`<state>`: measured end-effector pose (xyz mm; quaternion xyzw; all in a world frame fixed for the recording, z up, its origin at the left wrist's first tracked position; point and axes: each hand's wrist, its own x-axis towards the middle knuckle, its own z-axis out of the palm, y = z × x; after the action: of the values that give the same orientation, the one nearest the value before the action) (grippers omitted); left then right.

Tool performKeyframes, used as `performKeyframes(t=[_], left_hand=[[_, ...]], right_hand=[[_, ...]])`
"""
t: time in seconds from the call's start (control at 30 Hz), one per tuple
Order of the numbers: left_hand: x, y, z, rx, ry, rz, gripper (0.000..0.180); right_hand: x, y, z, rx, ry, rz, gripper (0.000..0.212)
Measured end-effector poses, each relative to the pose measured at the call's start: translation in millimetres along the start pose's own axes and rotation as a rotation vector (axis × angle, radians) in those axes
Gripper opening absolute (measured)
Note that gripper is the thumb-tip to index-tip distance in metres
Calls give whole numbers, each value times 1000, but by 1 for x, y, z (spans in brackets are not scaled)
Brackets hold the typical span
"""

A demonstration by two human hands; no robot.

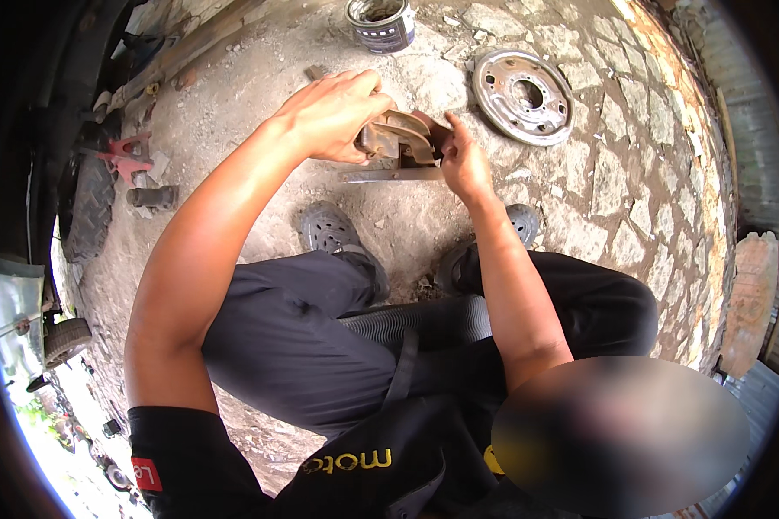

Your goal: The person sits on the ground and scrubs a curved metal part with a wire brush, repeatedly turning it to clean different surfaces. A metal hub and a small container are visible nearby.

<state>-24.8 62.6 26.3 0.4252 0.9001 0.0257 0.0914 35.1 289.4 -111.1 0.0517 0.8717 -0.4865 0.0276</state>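
From my end, I watch both bare hands at work low over the ground (260, 164), in front of the person's seated body. The left hand (342, 117) comes in from the left, its fingers clamped on the left end of a rusty curved metal part (404, 128). The right hand (466, 164) has its fingers closed on the right end, at a darker curved edge; I can't tell whether that edge belongs to the same piece. The part sits between the two hands, ahead of the feet, and a flat metal bar (398, 176) runs crosswise just below it in my view. I can't tell whether the two touch.

Near the part, to the right and farther out, a round steel wheel disc (504, 86) lies flat on stone paving. An open-topped can (383, 35) stands beyond the left hand. Well off to the left I see a red metal stand (128, 157), a dark cylindrical piece (153, 197) near it, and a treaded tire (91, 203) beside them. The person's grey perforated clogs (327, 227) are planted apart, and a black ribbed surface (420, 322) shows between the thighs.
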Motion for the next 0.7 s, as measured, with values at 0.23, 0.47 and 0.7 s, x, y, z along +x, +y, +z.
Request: performKeyframes(t=[0.23, 0.47, 0.7], left_hand=[[23, 13, 1, 116, 23, -173, 57], [14, 3, 7, 69, 82, -192, 42], [9, 11, -5, 121, -12, -236, 55]], right_hand=[[-2, 13, 11, 469, 199, 198, 50], [0, 3, 24, 853, 205, 211, 46], [16, 4, 36, 1111, 299, 324, 47]])
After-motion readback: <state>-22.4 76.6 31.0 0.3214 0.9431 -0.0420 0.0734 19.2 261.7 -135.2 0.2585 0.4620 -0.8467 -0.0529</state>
